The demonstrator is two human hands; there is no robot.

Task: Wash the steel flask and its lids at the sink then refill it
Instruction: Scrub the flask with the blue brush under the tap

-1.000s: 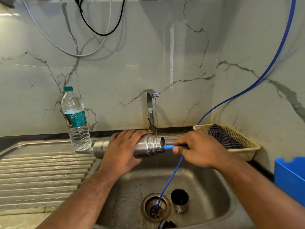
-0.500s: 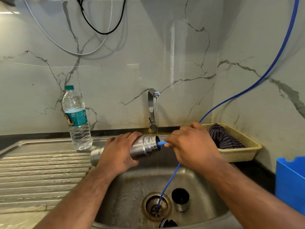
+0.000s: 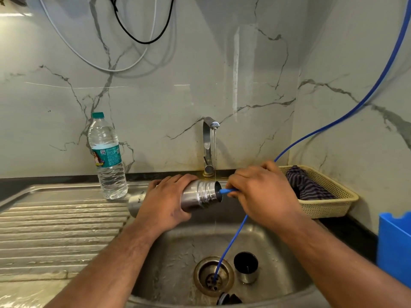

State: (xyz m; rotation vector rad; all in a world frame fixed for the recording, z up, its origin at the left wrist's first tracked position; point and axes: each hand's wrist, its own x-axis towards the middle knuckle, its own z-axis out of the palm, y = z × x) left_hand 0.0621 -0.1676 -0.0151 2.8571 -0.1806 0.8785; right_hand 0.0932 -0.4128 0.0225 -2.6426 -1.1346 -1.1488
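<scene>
Two bare hands work over the sink, where the steel flask lies sideways in the air above the basin, its open threaded mouth pointing right. The left grip is clamped around the flask's body, fingers curled over the top. The right grip is pinched on the tip of a thin blue hose, so the end sits right at the flask's mouth; one run of hose drops into the drain, another climbs the wall toward the upper right. A thin stream falls from the tap just past the mouth. A steel cup lid stands mouth-up in the basin beside the drain, and a dark lid shows at the lower edge. A plastic water bottle stands upright on the draining board, near the flask's base. On the table to the right, a basket holds a striped cloth, near a blue bin.
</scene>
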